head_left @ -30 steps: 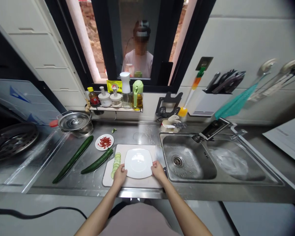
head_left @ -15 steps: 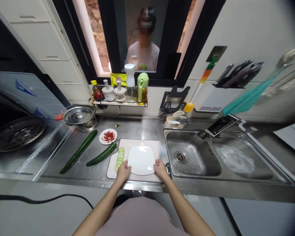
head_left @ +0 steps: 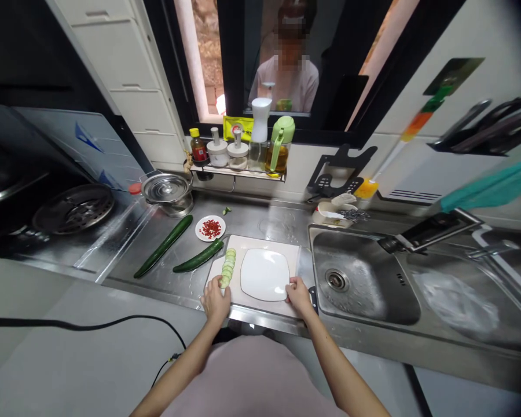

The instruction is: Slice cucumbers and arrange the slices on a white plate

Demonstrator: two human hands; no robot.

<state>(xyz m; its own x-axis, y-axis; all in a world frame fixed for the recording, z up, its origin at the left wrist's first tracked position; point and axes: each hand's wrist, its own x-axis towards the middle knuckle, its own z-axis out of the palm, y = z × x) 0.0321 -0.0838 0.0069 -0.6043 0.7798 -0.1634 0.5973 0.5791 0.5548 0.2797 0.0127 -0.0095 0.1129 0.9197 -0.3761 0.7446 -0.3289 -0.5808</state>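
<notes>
A square white plate [head_left: 264,274] lies on a white cutting board [head_left: 265,242] at the counter's front edge. A row of cucumber slices [head_left: 228,267] runs along the board's left side. My left hand [head_left: 216,301] sits at the board's near left corner, off the plate. Its fingers are curled onto the nearest slices. My right hand [head_left: 298,295] pinches the plate's near right corner. A cut cucumber [head_left: 198,255] lies left of the board, touching its far left corner. A whole cucumber [head_left: 163,246] lies further left.
A small dish of chopped red chilli [head_left: 210,228] sits behind the cucumbers. A black knife handle [head_left: 314,299] lies between board and sink [head_left: 364,278]. A lidded pot [head_left: 165,190] and a condiment rack [head_left: 238,156] stand at the back. A person stands beyond the window.
My left hand has left the plate's left edge and moved to the near end of the cucumber slices. My right hand stays on the plate. My view has swung left.
</notes>
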